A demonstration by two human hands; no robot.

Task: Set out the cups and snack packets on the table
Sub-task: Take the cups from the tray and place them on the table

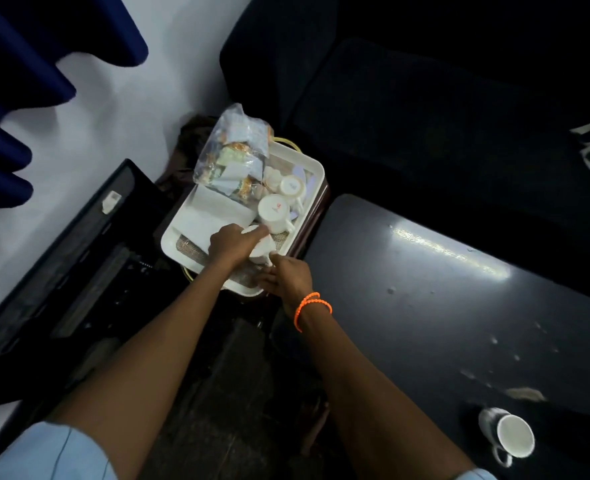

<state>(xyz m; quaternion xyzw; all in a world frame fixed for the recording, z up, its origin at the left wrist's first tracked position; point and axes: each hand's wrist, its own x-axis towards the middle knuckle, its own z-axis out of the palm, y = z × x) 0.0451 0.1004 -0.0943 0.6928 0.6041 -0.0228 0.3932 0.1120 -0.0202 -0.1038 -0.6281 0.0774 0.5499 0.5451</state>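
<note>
Left grip (pixel 233 242) clasps cup (pixel 262 249) on tray (pixel 316 168).

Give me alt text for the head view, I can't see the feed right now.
Both hands reach into a white tray beside a dark table: the left hand grips an upturned white cup, the right hand, with an orange wristband, touches its near side. The tray also holds more upturned cups and a clear bag of snack packets; one cup already stands on the table.

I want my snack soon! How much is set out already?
One white ceramic cup already stands on the dark glossy table. The left hand grips another white cup on the white plastic tray, the right hand alongside. Two upturned cups and the clear snack bag remain.
</note>
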